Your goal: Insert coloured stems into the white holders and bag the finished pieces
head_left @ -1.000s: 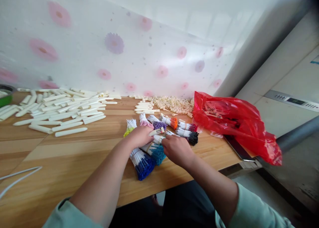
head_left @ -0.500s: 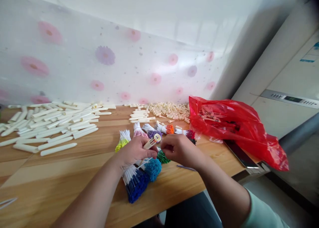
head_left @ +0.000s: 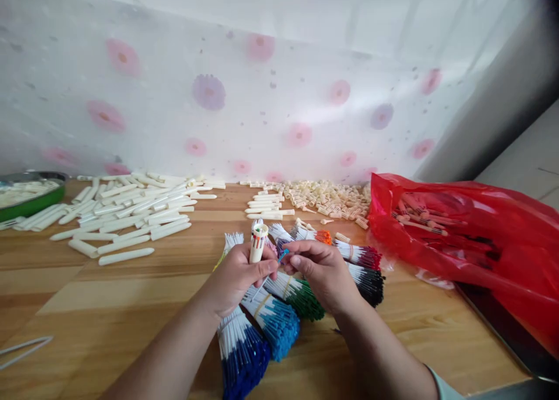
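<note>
My left hand [head_left: 236, 275] is closed around a white multicolour pen barrel [head_left: 258, 243], held upright with its open, colour-marked end up. A thin pen refill [head_left: 283, 257], white with a light blue end, slants across by the left thumb. Its blue end is pinched in the fingertips of my right hand [head_left: 321, 272]. Under and around the hands lie banded refill bundles: dark blue [head_left: 245, 356], light blue [head_left: 277, 327], green [head_left: 305, 300], black [head_left: 369, 285], red [head_left: 365, 255] and orange [head_left: 322, 236]. Pink, purple and yellow bundles are partly hidden behind the hands.
White pen barrels [head_left: 144, 213] are heaped at the left, near a green-rimmed tray [head_left: 35, 206]. Small cream parts [head_left: 332, 199] are piled at the back. To the right, a red plastic bag [head_left: 480, 237] with pieces inside partly covers a dark flat device [head_left: 493, 324].
My view has turned left and closer. The barrel has tilted more upright, and my right fingers are now at the light blue end of the refill that slants by my left hand.
</note>
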The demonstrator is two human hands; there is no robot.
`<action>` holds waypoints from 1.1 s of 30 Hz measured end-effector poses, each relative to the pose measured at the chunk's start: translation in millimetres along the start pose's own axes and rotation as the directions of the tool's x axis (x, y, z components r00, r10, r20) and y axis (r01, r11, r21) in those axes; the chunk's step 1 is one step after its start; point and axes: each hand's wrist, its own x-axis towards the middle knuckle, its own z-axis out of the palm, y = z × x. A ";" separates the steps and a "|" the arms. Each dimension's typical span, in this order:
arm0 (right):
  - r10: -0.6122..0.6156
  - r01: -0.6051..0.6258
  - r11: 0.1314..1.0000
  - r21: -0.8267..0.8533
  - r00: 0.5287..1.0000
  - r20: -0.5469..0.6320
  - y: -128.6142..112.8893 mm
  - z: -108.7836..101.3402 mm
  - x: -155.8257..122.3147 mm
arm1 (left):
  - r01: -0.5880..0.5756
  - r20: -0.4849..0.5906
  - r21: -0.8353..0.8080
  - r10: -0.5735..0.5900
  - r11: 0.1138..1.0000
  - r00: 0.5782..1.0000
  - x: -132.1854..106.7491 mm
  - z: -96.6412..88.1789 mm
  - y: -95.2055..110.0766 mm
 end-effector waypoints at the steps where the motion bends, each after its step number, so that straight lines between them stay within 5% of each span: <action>1: -0.003 0.003 1.000 0.000 1.000 0.001 1.4 -0.8 -1.2 | 0.005 0.001 0.004 -0.005 1.000 1.000 0.2 0.7 -0.5; 6: -0.045 0.048 0.994 -0.094 0.998 0.036 -5.3 -3.6 -6.7 | 0.034 0.084 -0.004 -0.033 0.999 0.996 -2.5 2.5 -2.5; 13: -0.176 0.269 0.910 -0.317 0.940 0.293 -23.4 0.7 -16.8 | 0.049 0.272 -0.028 -0.040 0.998 0.961 -5.9 1.5 -8.1; 21: -0.282 0.413 0.788 -0.458 0.902 0.327 -27.7 2.0 -20.0 | -0.103 0.272 0.126 0.066 0.987 0.960 -4.0 -0.8 -2.0; 25: -0.418 0.400 0.720 -0.567 0.902 0.106 -35.2 -6.4 -30.0 | -0.302 0.102 0.439 0.287 0.846 0.953 -0.8 -2.7 -8.3; 27: -0.560 0.426 0.722 -0.545 0.823 -0.100 -40.9 -9.4 -38.7 | -0.374 0.085 0.526 0.390 0.764 0.917 1.4 -3.9 -12.2; 29: -0.689 0.516 0.667 -0.538 0.702 -0.181 -46.8 -9.5 -48.5 | -0.451 0.126 0.537 0.461 0.713 0.879 3.4 -4.8 -14.8; 31: -0.785 0.606 0.555 -0.570 0.609 -0.117 -52.6 -7.2 -58.1 | -0.513 0.180 0.523 0.500 0.681 0.847 5.0 -5.2 -16.0; 33: -0.800 0.645 0.473 -0.600 0.599 0.013 -57.7 -3.6 -65.8 | -0.541 0.212 0.510 0.511 0.669 0.833 5.8 -4.9 -16.4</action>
